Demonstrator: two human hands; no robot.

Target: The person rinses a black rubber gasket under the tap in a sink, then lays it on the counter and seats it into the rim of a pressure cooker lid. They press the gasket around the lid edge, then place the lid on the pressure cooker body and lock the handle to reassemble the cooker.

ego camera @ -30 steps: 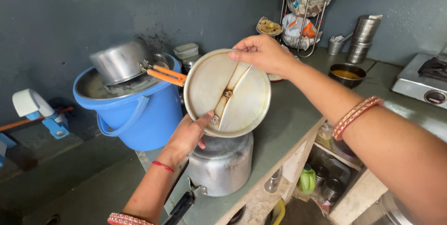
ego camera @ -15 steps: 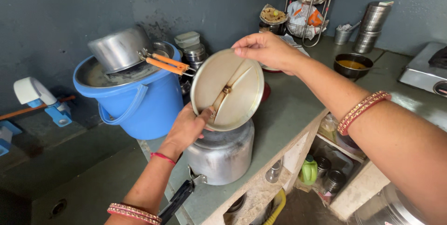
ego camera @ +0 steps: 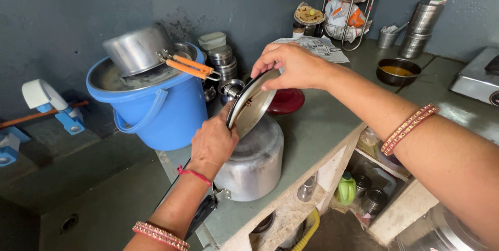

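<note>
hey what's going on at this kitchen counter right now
A person is holding a round metal lid with both hands just above a metal pressure cooker on the counter. The left hand grips the lid's lower edge, the right hand its upper edge, and the lid is tilted steeply at the cooker's mouth, not seated flat. Beside the cooker stands a blue bucket with a steel pot and orange-handled tongs on top.
</note>
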